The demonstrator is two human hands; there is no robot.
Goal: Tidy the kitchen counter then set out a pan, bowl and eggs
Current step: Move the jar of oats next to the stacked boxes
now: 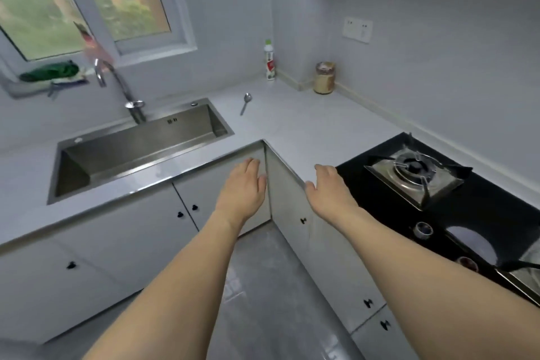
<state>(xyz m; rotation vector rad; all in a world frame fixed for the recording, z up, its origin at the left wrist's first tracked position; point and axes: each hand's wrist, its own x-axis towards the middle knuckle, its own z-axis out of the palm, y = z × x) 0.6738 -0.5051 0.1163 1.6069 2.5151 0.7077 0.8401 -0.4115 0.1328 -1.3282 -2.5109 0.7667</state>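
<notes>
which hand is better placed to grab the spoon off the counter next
Probably the left. The spoon lies on the counter just right of the sink, nearly straight beyond the left hand. The right hand hovers nearer the stove. Both hands are open and empty.

I see both hands empty, fingers relaxed: left hand (244, 187), right hand (328, 188) at the counter (306, 126) corner. Spoon (246, 103) lies beside the sink (140, 152); bottle (270, 60) and jar (324, 77) by the wall.

Your left hand (242, 188) and right hand (328, 188) are bare, with no gloves, rings or watch. Both forearms show bare too; no sleeve reaches them.
</notes>
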